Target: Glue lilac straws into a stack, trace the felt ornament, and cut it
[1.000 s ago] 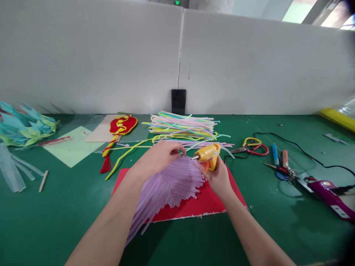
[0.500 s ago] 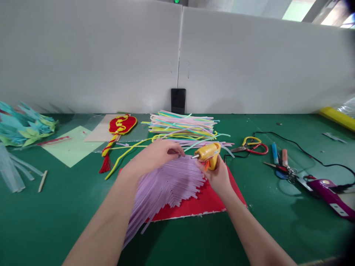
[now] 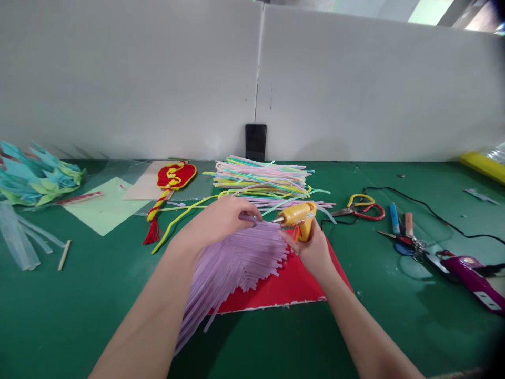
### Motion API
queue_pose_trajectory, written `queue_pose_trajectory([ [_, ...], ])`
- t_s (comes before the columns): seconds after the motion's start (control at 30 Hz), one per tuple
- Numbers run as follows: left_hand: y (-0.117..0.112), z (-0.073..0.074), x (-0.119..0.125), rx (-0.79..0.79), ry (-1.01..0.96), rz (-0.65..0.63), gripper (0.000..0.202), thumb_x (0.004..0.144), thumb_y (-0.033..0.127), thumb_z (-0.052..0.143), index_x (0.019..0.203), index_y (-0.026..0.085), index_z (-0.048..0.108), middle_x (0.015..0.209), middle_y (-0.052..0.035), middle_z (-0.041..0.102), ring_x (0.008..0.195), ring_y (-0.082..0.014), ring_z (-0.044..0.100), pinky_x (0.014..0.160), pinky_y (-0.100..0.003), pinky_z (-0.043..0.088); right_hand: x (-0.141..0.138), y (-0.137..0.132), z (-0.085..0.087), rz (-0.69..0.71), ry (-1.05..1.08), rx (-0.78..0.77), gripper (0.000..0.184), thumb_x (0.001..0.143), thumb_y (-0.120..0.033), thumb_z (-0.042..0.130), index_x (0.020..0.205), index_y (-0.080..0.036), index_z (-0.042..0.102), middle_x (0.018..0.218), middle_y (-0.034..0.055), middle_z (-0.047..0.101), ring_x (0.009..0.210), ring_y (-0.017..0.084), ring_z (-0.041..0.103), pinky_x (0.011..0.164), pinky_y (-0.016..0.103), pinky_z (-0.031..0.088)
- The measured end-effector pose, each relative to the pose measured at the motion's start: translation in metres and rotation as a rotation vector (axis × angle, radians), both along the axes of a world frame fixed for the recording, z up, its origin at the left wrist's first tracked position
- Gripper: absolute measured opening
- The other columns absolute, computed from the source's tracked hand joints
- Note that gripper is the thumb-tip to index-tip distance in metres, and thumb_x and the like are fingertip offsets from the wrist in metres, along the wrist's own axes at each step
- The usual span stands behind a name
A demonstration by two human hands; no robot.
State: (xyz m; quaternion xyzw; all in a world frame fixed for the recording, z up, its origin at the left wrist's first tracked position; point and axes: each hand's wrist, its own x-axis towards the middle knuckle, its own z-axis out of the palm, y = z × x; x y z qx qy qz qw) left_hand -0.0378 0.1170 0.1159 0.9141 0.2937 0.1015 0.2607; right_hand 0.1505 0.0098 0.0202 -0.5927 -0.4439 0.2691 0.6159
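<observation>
A leaf-shaped sheet of purple straws lies on a red card on the green table. My left hand rests on its far end, fingers pinched on a purple straw at the tip. My right hand grips a yellow glue gun, its metal nozzle pointing left and almost touching the straw under my left fingertips.
A pile of coloured straws lies just behind. A red and yellow ornament with a tassel and pale green paper sit at the left. Scissors, pens, keys, a black cord and a purple tool lie at the right. White boards wall the back.
Both hands have hardly moved; the glue gun's nozzle stays at the straw tip. The view has shifted slightly.
</observation>
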Motion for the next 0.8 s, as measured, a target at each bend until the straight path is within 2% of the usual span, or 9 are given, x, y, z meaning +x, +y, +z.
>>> queue_pose_trajectory([
  [0.13, -0.003, 0.005, -0.004, 0.066, 0.013, 0.046, 0.019, 0.082, 0.017, 0.058, 0.094, 0.023, 0.072, 0.097, 0.0016, 0.072, 0.092, -0.0165, 0.064, 0.083, -0.026, 0.045, 0.01, -0.001, 0.005, -0.096, -0.097, -0.109, 0.051, 0.056, -0.046, 0.079, 0.09, -0.021, 0.05, 0.073, -0.0037, 0.056, 0.063, 0.013, 0.052, 0.057, 0.026, 0.048],
  [0.27, -0.008, 0.011, -0.005, 0.123, 0.08, 0.126, 0.019, 0.083, 0.018, 0.056, 0.094, 0.023, 0.071, 0.103, -0.0008, 0.071, 0.098, -0.0204, 0.063, 0.085, -0.031, 0.046, 0.021, -0.003, 0.009, -0.178, -0.257, -0.19, 0.041, 0.065, -0.048, 0.072, 0.084, -0.021, 0.047, 0.07, -0.0048, 0.052, 0.06, 0.011, 0.047, 0.056, 0.025, 0.043],
  [0.47, -0.013, 0.011, -0.005, 0.133, 0.009, 0.071, 0.017, 0.084, 0.021, 0.056, 0.094, 0.024, 0.07, 0.1, 0.0018, 0.071, 0.093, -0.0173, 0.063, 0.082, -0.029, 0.045, 0.03, -0.006, 0.008, -0.22, -0.548, -0.239, 0.03, 0.073, -0.047, 0.061, 0.077, -0.023, 0.044, 0.065, -0.0047, 0.049, 0.054, 0.011, 0.039, 0.055, 0.026, 0.034],
  [0.8, -0.023, 0.018, -0.003, 0.139, 0.009, 0.095, 0.015, 0.084, 0.019, 0.056, 0.092, 0.024, 0.068, 0.096, 0.004, 0.071, 0.089, -0.0149, 0.063, 0.077, -0.028, 0.044, 0.027, -0.007, 0.01, -0.22, -0.601, -0.254, 0.024, 0.075, -0.044, 0.057, 0.078, -0.023, 0.046, 0.067, -0.0033, 0.051, 0.056, 0.012, 0.039, 0.057, 0.026, 0.033],
])
